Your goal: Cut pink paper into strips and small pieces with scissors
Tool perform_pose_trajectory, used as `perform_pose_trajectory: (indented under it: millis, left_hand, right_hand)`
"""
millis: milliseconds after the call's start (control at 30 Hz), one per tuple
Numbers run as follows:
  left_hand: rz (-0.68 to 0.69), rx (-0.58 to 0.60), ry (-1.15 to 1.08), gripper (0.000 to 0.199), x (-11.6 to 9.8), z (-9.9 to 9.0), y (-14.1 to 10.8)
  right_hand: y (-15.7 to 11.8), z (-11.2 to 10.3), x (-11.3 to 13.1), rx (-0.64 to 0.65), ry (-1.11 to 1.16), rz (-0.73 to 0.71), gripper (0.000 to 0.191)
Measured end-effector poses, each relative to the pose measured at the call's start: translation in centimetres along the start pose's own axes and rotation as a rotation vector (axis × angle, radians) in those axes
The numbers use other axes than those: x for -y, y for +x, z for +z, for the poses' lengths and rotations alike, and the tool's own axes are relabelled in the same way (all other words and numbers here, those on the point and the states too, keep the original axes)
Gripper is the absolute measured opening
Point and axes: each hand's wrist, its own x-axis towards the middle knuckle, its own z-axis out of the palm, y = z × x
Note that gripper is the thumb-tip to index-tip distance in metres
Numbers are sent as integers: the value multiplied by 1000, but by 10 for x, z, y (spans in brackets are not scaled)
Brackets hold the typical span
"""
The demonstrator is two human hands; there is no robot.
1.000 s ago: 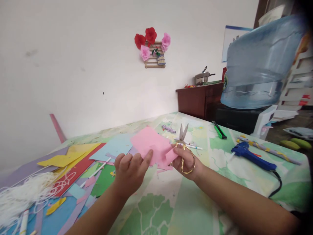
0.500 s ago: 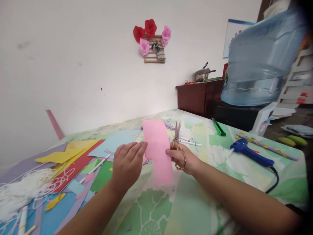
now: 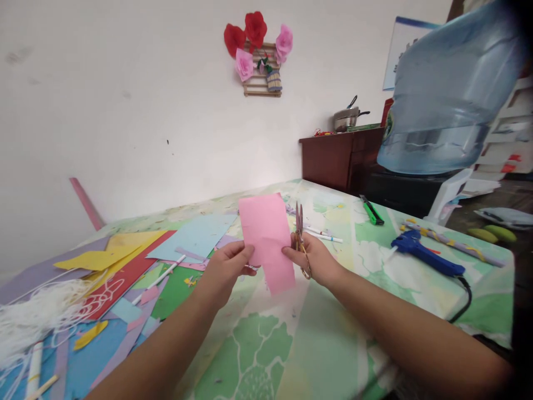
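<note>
"Where is the pink paper point(image 3: 266, 225)?"

"Upright above the table, its left edge pinched between the left hand's point(image 3: 227, 268) thumb and fingers. The right hand point(image 3: 320, 260) clasps gold-handled scissors point(image 3: 300, 222), its thumb on the sheet's right edge."

"What could go wrong?"

"The blades point up just beside the paper; an inward turn of the right wrist could nick it. Uneven pulling could tear it where it narrows."

"And the surroundings?"

"A green-and-white floral tablecloth point(image 3: 328, 328) lies beneath the paper. Left of it, white string point(image 3: 35, 325) tangles over colored sheets point(image 3: 195, 233); right of it lie a green utility knife point(image 3: 372, 211) and a blue glue gun point(image 3: 431, 257). Beyond it, paper flowers point(image 3: 255, 29) decorate a white wall point(image 3: 158, 83); a large water bottle point(image 3: 441, 105) stands beyond, to its right."
</note>
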Motion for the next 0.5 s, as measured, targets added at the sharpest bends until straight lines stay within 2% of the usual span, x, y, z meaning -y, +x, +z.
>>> perform_pose_trajectory:
  millis: [133,233,267,333,433,500]
  left_hand:
    - [-15,-72,85,23,-1,0,0]
    - [8,-196,39,24,-1,-2,2]
    - [24,-239,14,24,-2,-3,2]
    - [70,-297,-40,27,-5,-5,2]
    - [163,-318,-112,28,-14,-6,-1]
    - [209,-330,-118,27,-19,-7,-3]
  right_hand:
    - [0,-2,3,-118,-231,-33,19]
    - [-6,-2,8,-218,-407,-132,22]
    - [-9,-1,11,-184,-428,-163,23]
    - [-16,3,15,11,-392,-174,25]
    - [-23,11,14,330,-331,-97,32]
    - [-24,15,10,432,-360,-56,37]
